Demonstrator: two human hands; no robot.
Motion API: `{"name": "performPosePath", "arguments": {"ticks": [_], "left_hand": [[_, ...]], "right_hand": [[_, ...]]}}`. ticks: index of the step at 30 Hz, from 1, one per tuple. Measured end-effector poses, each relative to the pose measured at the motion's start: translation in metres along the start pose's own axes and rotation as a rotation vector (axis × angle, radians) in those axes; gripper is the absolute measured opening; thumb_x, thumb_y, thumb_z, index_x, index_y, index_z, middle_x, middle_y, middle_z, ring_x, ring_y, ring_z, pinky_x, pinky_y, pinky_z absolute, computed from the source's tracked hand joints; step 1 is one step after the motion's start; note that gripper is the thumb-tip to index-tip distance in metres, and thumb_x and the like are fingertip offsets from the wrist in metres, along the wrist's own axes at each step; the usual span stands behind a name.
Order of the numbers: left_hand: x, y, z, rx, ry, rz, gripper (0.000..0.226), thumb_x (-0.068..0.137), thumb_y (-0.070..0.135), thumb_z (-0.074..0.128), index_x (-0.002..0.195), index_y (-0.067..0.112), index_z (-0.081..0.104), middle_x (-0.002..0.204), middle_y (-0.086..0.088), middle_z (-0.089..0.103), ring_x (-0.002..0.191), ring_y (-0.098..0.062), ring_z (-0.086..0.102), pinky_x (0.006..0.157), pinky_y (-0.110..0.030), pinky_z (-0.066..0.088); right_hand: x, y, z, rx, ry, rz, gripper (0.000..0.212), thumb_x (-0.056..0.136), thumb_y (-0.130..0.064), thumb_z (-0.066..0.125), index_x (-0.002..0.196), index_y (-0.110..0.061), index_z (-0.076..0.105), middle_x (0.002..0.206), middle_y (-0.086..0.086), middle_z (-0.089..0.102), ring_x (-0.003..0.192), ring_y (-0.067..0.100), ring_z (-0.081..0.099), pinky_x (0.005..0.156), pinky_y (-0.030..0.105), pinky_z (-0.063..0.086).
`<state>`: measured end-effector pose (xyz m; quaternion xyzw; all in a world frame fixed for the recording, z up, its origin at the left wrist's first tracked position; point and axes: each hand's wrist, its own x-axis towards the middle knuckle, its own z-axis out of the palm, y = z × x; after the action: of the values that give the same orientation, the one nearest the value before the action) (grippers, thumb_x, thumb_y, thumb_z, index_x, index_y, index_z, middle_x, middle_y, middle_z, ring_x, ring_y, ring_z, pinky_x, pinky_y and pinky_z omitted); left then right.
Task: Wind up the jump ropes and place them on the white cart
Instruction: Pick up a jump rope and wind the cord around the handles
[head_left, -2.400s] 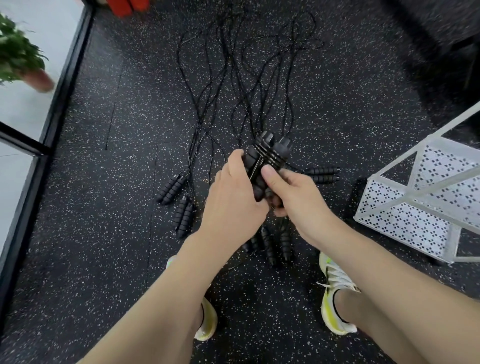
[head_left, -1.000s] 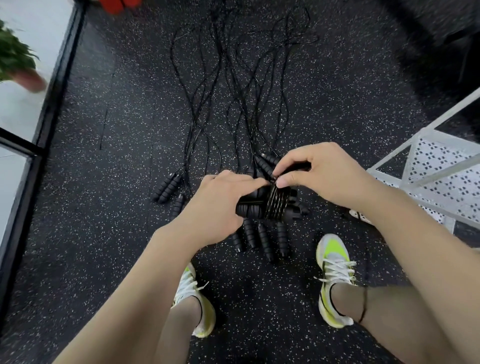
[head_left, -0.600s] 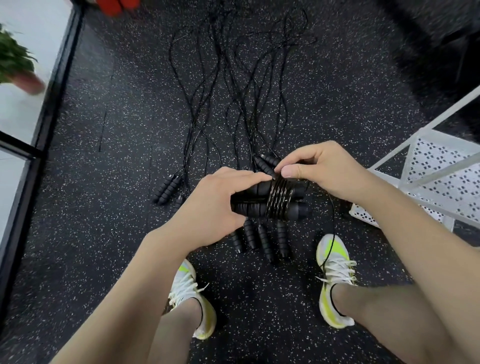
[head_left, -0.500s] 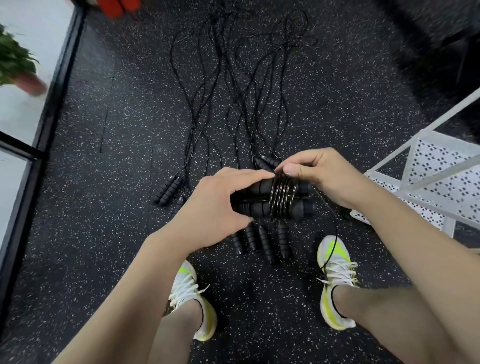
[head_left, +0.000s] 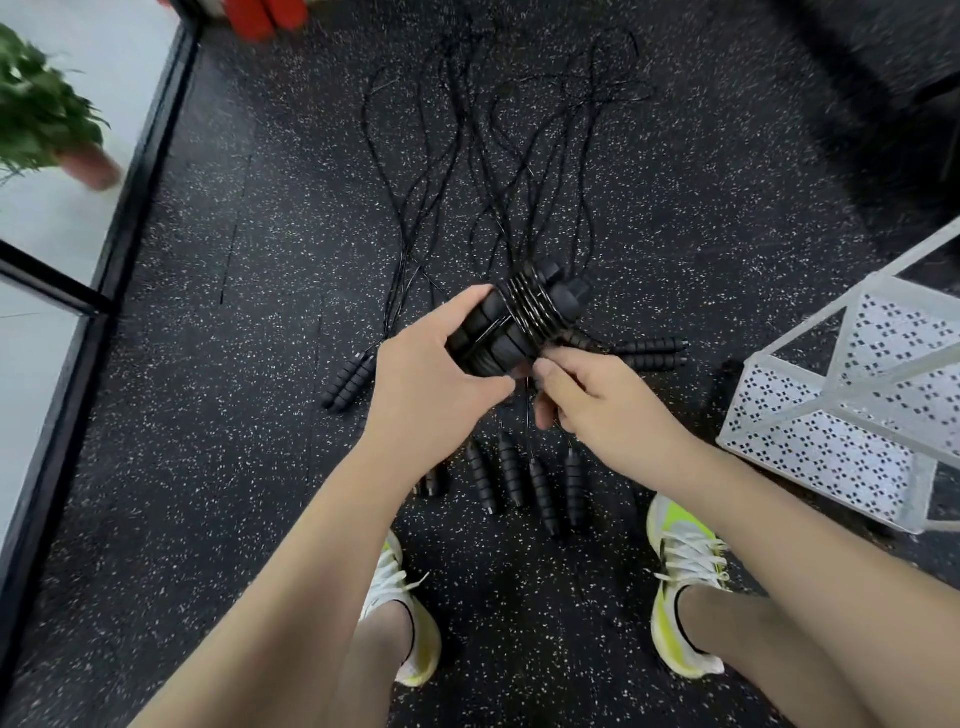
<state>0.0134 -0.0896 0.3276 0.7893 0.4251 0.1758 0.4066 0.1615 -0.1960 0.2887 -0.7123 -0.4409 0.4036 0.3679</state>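
Both hands work 1 wound jump rope (head_left: 519, 322) above the floor: left hand (head_left: 431, 379) grips its 2 stiff paired handles, right hand (head_left: 597, 405) pinches the thin, springy, probably slippery cord, white cart (head_left: 831, 452) nearby.

A black speckled floor (head_left: 208, 467) fills the view. Left of it runs a black window frame (head_left: 135, 171); beyond the frame stands a potted plant (head_left: 47, 124). Something red (head_left: 260, 15) sits at the floor's far edge.

Black wound jump rope (head_left: 522, 319) held aloft, loose ropes (head_left: 493, 171) on floor, white cart (head_left: 852, 405) right
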Motion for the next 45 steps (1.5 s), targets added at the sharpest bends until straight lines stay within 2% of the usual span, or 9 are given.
{"name": "performPosePath", "arguments": {"ticks": [6, 11, 14, 17, 22, 27, 35, 39, 45], "left_hand": [[0.002, -0.007, 0.003, 0.121, 0.019, 0.006, 0.056, 0.075, 0.01, 0.08, 0.122, 0.036, 0.064, 0.086, 0.038, 0.065, 0.088, 0.017, 0.058, 0.078, -0.001, 0.04], [0.003, -0.014, 0.006, 0.246, 0.043, 0.04, 0.051, 0.076, 0.012, 0.076, 0.119, 0.034, 0.06, 0.092, 0.015, 0.067, 0.086, -0.007, 0.059, 0.078, -0.024, 0.048], [0.004, -0.019, 0.009, 0.334, 0.042, 0.047, 0.057, 0.077, 0.014, 0.075, 0.126, 0.036, 0.056, 0.097, 0.015, 0.065, 0.094, -0.017, 0.058, 0.083, -0.036, 0.051], [0.005, -0.026, 0.012, 0.409, 0.008, 0.08, 0.061, 0.079, 0.014, 0.073, 0.134, 0.033, 0.054, 0.102, 0.012, 0.065, 0.095, -0.026, 0.057, 0.083, -0.048, 0.053], [0.005, -0.026, 0.014, 0.483, -0.16, 0.147, 0.078, 0.08, 0.015, 0.078, 0.15, 0.03, 0.046, 0.13, 0.011, 0.063, 0.109, -0.026, 0.052, 0.095, -0.051, 0.048], [0.004, -0.026, 0.017, 0.533, -0.296, 0.176, 0.078, 0.083, 0.015, 0.074, 0.153, 0.032, 0.043, 0.139, 0.014, 0.059, 0.118, -0.021, 0.049, 0.104, -0.048, 0.044], [-0.002, -0.025, 0.022, 0.488, -0.478, 0.263, 0.07, 0.081, 0.016, 0.075, 0.144, 0.033, 0.051, 0.12, 0.02, 0.061, 0.107, -0.014, 0.048, 0.097, -0.046, 0.047], [-0.003, -0.025, 0.018, 0.442, -0.487, 0.301, 0.074, 0.08, 0.016, 0.076, 0.146, 0.037, 0.05, 0.133, 0.023, 0.059, 0.113, -0.012, 0.05, 0.102, -0.047, 0.046], [-0.009, -0.016, 0.009, 0.295, -0.472, 0.261, 0.073, 0.08, 0.017, 0.08, 0.147, 0.035, 0.054, 0.125, 0.024, 0.064, 0.116, -0.007, 0.052, 0.104, -0.036, 0.045]], "right_hand": [[-0.011, -0.022, -0.003, -0.204, -0.063, 0.021, 0.026, 0.103, -0.028, 0.051, 0.118, -0.01, 0.062, 0.084, -0.013, 0.075, 0.048, 0.004, 0.053, 0.057, 0.025, 0.047], [-0.016, -0.032, -0.006, -0.218, -0.135, 0.038, 0.016, 0.099, -0.024, 0.057, 0.113, -0.02, 0.064, 0.091, -0.016, 0.074, 0.045, 0.0, 0.049, 0.059, 0.031, 0.052], [-0.016, -0.033, -0.007, -0.217, -0.151, 0.048, 0.025, 0.096, -0.023, 0.062, 0.121, -0.022, 0.064, 0.1, -0.014, 0.073, 0.086, -0.012, 0.062, 0.088, 0.03, 0.054], [-0.018, -0.035, -0.011, -0.212, -0.187, 0.047, 0.042, 0.095, -0.016, 0.062, 0.136, -0.024, 0.057, 0.117, -0.014, 0.072, 0.121, 0.001, 0.059, 0.109, 0.036, 0.046], [-0.013, -0.037, -0.028, -0.203, -0.119, -0.013, 0.019, 0.098, -0.02, 0.064, 0.112, -0.032, 0.066, 0.09, -0.02, 0.076, 0.055, 0.0, 0.058, 0.057, 0.018, 0.048], [-0.007, -0.028, -0.044, -0.188, -0.015, -0.034, 0.007, 0.086, -0.023, 0.079, 0.089, -0.028, 0.074, 0.06, -0.01, 0.069, 0.046, 0.003, 0.055, 0.052, 0.017, 0.044], [-0.001, -0.016, -0.053, -0.259, 0.009, -0.028, 0.014, 0.07, -0.036, 0.089, 0.078, -0.035, 0.078, 0.066, -0.014, 0.068, 0.056, 0.005, 0.055, 0.057, 0.03, 0.042], [0.001, -0.012, -0.057, -0.194, -0.015, -0.045, 0.013, 0.075, -0.034, 0.087, 0.084, -0.033, 0.077, 0.076, -0.013, 0.07, 0.065, 0.0, 0.057, 0.06, 0.012, 0.042], [0.004, -0.006, -0.06, -0.057, -0.08, -0.034, 0.006, 0.084, -0.026, 0.081, 0.089, -0.026, 0.078, 0.086, -0.013, 0.075, 0.081, 0.001, 0.067, 0.074, 0.011, 0.047]]}}
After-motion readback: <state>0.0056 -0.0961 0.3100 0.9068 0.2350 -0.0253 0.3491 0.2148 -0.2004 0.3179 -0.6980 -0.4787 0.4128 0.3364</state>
